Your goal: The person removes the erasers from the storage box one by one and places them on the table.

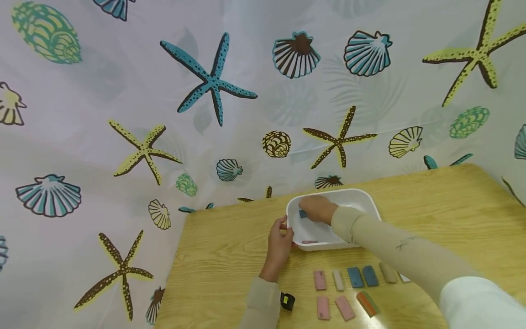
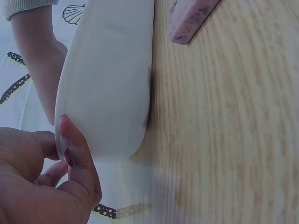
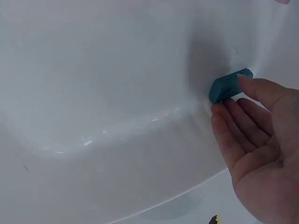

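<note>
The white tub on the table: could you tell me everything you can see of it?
The tub is white, smooth and slightly glossy, probably plastic, roughly rectangular with rounded corners, sloping walls and a thin rim. It stands upright on the wood-grained table, open at the top. The left hand grips its rim; the right hand is inside, holding a blue block. A pink piece lies in it near the front wall.

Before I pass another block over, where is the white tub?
In the head view, the white tub sits right of centre on the table, beyond the row of small blocks, the left hand holding its left rim, the right hand inside.
</note>
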A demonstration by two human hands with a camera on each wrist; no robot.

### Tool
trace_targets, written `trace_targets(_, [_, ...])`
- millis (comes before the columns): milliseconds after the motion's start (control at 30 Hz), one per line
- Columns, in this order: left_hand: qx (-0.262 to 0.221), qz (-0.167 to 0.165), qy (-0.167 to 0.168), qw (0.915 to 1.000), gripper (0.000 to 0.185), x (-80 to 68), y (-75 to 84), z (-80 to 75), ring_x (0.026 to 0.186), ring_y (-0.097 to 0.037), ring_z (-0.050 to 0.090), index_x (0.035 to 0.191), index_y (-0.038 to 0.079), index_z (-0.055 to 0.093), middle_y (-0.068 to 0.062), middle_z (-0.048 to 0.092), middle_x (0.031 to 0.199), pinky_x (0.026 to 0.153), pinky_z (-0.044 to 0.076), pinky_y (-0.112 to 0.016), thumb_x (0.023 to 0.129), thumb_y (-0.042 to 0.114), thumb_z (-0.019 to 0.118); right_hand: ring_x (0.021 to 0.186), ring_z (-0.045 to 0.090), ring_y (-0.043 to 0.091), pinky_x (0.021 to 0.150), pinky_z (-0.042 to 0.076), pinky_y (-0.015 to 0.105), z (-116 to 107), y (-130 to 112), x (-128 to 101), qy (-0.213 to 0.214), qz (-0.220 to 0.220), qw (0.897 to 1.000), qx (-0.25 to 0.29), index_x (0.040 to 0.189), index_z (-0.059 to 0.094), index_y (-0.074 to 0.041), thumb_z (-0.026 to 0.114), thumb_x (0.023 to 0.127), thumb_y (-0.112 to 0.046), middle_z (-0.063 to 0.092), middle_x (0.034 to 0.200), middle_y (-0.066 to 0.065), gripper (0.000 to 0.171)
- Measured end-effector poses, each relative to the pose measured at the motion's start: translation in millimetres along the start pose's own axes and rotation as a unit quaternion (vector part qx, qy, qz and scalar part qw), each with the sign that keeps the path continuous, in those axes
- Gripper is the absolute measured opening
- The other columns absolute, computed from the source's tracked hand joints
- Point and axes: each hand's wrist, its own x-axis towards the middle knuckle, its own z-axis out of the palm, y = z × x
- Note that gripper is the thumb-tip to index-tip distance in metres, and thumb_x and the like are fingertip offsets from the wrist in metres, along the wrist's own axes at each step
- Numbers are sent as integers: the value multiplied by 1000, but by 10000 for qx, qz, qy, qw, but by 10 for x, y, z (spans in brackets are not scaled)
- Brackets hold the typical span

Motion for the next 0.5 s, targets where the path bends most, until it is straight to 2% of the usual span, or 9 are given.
trace_targets(167, [-64,113,-50,9999,39,5,7,-16,64,-23,56,133,-1,44,-11,48,97,61,55,-47,94,2,48,62,51,16,61,49,34,46,-22,34,422,-121,9982,-400,75,62,-7,65,81,-1,60,72,5,9])
trace_targets(267, [-78,122,-83,9999,39,-1,18,-12,66,-28,58,133,-1,44,-11,48,97,62,54,-49,94,2,47,62,52,15,60,50,35,86,-16,59,516,-163,9970,-549,74,63,-9,65,80,0,61,73,5,11])
trace_targets(400, [-79,55,-75,9999,39,-2,28,-10,72,-36,58,133,-1,44,-10,48,96,63,54,-50,95,2,47,61,49,16,60,50,34,77,-17,72,354,-237,9973,-601,74,63,-8,68,77,-1,60,72,5,9])
trace_targets(500, [-28,12,-46,10000,39,2,22,-18,71,-34,58,134,-1,43,-10,48,96,63,55,-49,95,3,48,61,47,16,59,48,34,36,-20,79,69,-219,9990,-394,76,63,-8,73,75,-6,58,72,4,10])
